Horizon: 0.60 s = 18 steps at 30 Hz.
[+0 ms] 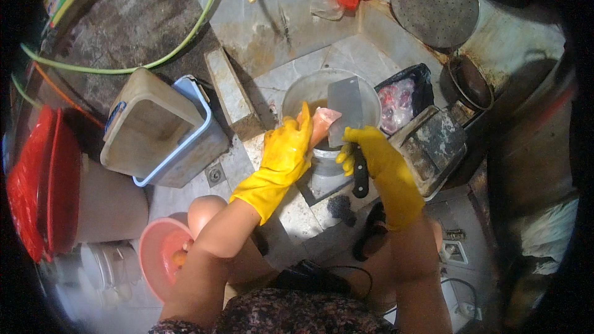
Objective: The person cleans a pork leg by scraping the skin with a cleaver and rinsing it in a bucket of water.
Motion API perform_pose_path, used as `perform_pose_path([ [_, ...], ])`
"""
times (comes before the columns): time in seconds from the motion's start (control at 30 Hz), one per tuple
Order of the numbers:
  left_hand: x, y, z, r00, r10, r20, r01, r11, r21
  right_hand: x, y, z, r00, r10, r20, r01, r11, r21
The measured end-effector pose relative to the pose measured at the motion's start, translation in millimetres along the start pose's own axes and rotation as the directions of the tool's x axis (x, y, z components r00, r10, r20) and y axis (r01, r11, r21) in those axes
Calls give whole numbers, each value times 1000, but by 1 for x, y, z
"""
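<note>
Both of my hands wear yellow rubber gloves. My left hand (290,144) grips a pinkish-orange piece of food (325,123), seemingly meat, with its pale end showing past the fingers. My right hand (371,150) holds a cleaver (345,99) by its black riveted handle, the broad blade pointing away from me. The blade is beside the pale end of the piece; I cannot tell whether they touch. Beneath both hands stands a round metal pot (297,81) with brownish liquid in it, partly hidden by the blade and gloves.
A black plastic bag (420,79) of raw meat lies right of the pot, beside a grimy tray (427,148). At left are a blue bin (204,153) and a pink basin (151,255). A green hose (181,48) curves across the upper left.
</note>
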<state>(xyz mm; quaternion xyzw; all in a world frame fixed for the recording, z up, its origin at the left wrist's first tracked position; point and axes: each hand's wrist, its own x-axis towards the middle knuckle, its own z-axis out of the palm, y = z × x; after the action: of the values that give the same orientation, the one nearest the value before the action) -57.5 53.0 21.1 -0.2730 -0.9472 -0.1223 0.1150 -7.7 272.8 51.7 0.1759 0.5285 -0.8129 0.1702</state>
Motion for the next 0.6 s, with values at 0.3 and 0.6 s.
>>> perform_pose_path([
  [0.3, 4, 4, -6, 998, 62, 34, -63, 997, 41, 6, 9, 6, 883, -393, -256, 130, 730, -671],
  [0.6, 1, 3, -4, 998, 33, 60, -35, 999, 29, 13, 13, -14, 993, -73, 95, 74, 997, -3],
])
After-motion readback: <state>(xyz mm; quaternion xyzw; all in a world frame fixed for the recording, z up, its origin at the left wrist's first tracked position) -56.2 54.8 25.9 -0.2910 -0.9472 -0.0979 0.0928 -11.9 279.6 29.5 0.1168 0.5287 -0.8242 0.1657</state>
